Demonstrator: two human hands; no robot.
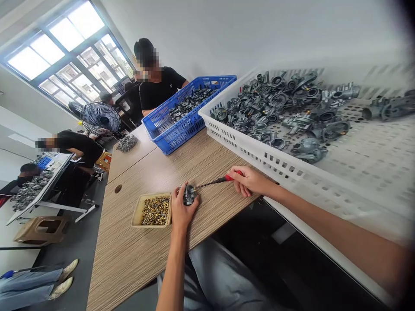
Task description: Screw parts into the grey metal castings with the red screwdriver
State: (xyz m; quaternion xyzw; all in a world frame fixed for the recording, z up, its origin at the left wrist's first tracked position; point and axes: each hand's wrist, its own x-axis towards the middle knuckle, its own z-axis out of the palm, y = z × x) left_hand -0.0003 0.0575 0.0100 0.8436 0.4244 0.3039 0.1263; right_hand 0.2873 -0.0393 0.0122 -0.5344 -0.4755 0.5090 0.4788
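Note:
My left hand [182, 207] is closed around a small grey metal carburetor [189, 195], keeping it on the wood-grain table [129, 255]. My right hand [244, 180] grips the red handle of a screwdriver [223, 178]. The dark shaft points left, and its tip meets the carburetor's side near a small brass-coloured part. Just left of my left hand sits a cream plastic tub [136, 211] full of small brass screw-like pieces [157, 210].
A large white perforated crate [246, 149] with many metal carburetors [275, 99] stands to the right. Beyond the table's middle is a blue crate [175, 140] of similar parts. A person in black [160, 88] sits behind it. A fan [101, 119] stands farther back.

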